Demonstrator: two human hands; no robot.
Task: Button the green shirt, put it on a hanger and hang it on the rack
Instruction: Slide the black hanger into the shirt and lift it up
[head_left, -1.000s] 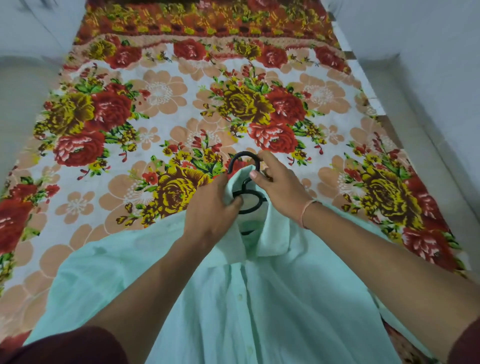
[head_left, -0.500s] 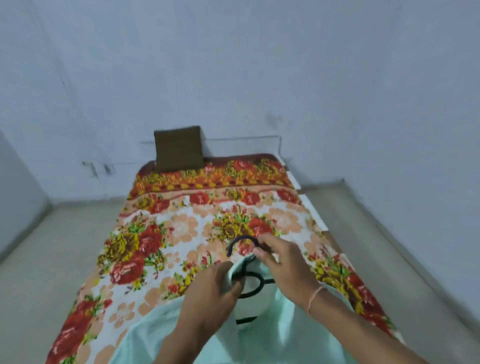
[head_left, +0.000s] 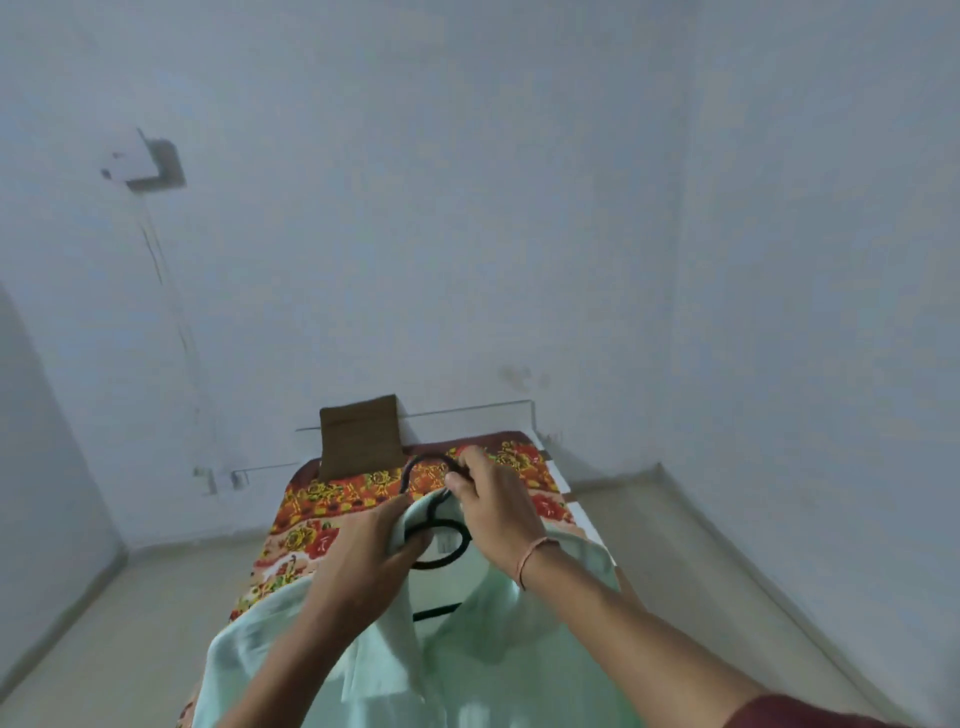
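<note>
The pale green shirt hangs on a black hanger, lifted above the bed. My right hand grips the hanger's neck just under its black hook. My left hand pinches the shirt's collar at the left of the hanger. The placket shows buttons closed below the collar. The hanger's shoulders are hidden inside the shirt. No rack is in view.
A bed with a red and yellow floral sheet runs away from me to the wall. A brown folded cloth stands at its head against a thin rail. Pale walls rise all around, with a wall box upper left. Bare floor lies on both sides.
The view has tilted up from the bed to the wall. Both hands have risen with the shirt and hanger, keeping the same grips.
</note>
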